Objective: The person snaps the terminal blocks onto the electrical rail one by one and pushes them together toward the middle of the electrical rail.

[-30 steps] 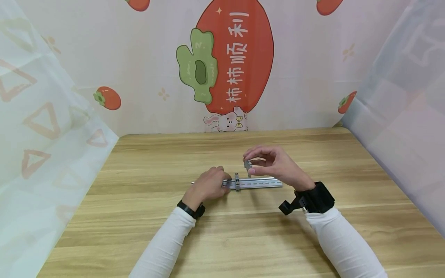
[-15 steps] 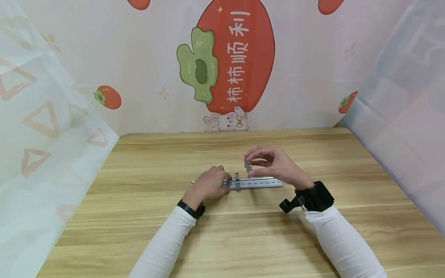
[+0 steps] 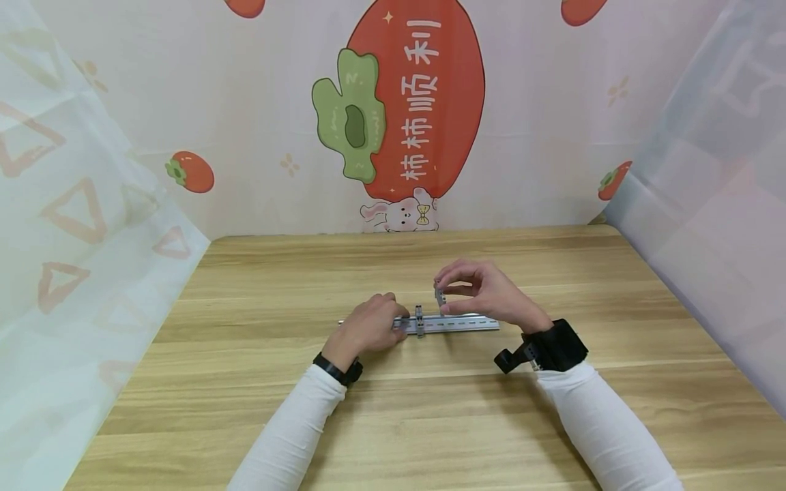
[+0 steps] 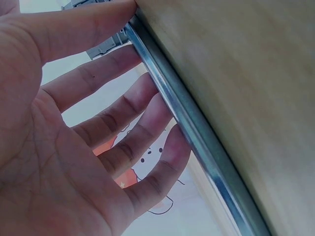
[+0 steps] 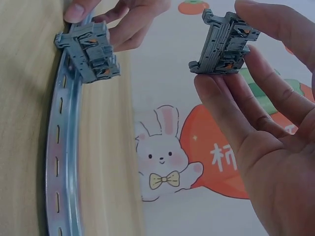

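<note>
A slotted metal DIN rail (image 3: pixel 463 324) lies on the wooden table. My left hand (image 3: pixel 368 326) grips its left part; in the left wrist view, thumb and fingertips meet the rail's edge (image 4: pixel 197 132). Just right of that hand, a grey terminal block (image 3: pixel 419 322) sits across the rail, seen closer in the right wrist view as a clipped-on block (image 5: pixel 91 51) with orange spots. My right hand (image 3: pixel 491 294) pinches another grey terminal block (image 5: pixel 224 44) between thumb and fingers. This held block stands roughly upright above the rail, apart from it in the right wrist view.
The wooden table (image 3: pixel 393 423) extends around the rail. Behind it hangs a printed backdrop (image 3: pixel 245 123) with persimmons and a rabbit. Pale cloth sheets (image 3: pixel 718 204) border the left and right sides. A black wrist camera mount (image 3: pixel 555 346) sits on my right wrist.
My right hand has shifted very slightly right and down with its terminal block, bringing it a little nearer the rail. My left hand and the rail stay in place.
</note>
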`<action>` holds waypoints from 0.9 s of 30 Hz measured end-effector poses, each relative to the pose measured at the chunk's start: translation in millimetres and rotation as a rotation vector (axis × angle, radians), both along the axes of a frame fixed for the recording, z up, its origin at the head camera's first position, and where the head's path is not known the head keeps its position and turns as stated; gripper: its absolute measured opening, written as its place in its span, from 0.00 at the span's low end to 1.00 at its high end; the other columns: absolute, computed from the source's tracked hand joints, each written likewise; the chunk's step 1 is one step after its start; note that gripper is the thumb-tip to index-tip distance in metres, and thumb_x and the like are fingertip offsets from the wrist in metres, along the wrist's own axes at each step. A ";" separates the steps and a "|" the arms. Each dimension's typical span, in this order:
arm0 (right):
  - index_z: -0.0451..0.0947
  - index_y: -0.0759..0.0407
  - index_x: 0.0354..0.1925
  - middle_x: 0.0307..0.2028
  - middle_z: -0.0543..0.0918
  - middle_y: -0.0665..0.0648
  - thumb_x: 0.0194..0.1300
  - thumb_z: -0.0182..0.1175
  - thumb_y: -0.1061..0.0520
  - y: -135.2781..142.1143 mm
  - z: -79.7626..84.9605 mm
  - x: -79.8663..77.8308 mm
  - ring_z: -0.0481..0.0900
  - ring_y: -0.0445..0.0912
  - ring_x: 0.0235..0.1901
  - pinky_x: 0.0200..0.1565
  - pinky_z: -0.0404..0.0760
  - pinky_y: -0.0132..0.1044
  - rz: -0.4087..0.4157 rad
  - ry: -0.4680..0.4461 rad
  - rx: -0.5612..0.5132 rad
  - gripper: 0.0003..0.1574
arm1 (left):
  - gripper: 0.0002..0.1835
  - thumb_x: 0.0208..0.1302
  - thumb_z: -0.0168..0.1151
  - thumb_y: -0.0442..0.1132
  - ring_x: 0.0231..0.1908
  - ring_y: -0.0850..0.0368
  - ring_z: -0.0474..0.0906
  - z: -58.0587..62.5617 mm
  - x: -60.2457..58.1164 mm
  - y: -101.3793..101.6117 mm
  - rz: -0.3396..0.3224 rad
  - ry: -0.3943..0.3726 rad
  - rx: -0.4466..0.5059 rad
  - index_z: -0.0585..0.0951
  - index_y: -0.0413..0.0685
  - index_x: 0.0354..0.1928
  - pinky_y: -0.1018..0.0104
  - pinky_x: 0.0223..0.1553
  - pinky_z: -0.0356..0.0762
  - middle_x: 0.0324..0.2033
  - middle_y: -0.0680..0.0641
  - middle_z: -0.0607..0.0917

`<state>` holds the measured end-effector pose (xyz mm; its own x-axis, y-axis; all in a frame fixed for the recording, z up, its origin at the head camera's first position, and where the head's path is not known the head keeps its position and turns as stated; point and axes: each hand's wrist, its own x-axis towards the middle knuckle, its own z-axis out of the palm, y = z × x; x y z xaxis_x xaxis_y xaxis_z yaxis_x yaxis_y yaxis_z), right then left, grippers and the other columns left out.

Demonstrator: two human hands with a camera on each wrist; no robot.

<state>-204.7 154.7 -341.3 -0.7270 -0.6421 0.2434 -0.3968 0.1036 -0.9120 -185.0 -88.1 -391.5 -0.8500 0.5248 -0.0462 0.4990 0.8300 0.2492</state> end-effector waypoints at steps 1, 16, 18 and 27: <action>0.76 0.68 0.43 0.47 0.74 0.64 0.48 0.68 0.63 -0.5 1.0 0.9 0.73 0.55 0.48 0.51 0.70 0.44 0.003 -0.009 -0.001 0.21 | 0.19 0.56 0.63 0.49 0.36 0.58 0.68 -0.3 -0.1 -0.1 0.001 0.001 -0.001 0.81 0.51 0.49 0.65 0.35 0.66 0.38 0.51 0.75; 0.78 0.62 0.41 0.46 0.74 0.66 0.48 0.68 0.62 -1.3 -4.1 0.9 0.73 0.57 0.47 0.52 0.69 0.50 -0.039 -0.055 0.044 0.18 | 0.19 0.55 0.64 0.49 0.36 0.58 0.68 -1.7 -0.3 -0.7 -0.004 0.013 0.006 0.81 0.51 0.48 0.65 0.35 0.66 0.38 0.51 0.75; 0.78 0.62 0.41 0.46 0.74 0.66 0.49 0.68 0.62 -1.1 -5.7 0.3 0.73 0.57 0.47 0.52 0.69 0.49 -0.037 -0.057 0.046 0.18 | 0.19 0.55 0.63 0.49 0.37 0.57 0.68 -2.1 -0.5 -0.7 -0.004 0.010 0.008 0.81 0.51 0.48 0.65 0.35 0.66 0.38 0.51 0.75; 0.77 0.62 0.41 0.45 0.74 0.65 0.49 0.68 0.61 -1.1 -9.4 -1.0 0.74 0.55 0.45 0.51 0.69 0.48 -0.030 -0.049 0.044 0.19 | 0.19 0.54 0.64 0.49 0.35 0.58 0.68 -1.2 -0.6 -0.4 -0.001 0.006 0.011 0.81 0.51 0.48 0.65 0.34 0.66 0.37 0.51 0.75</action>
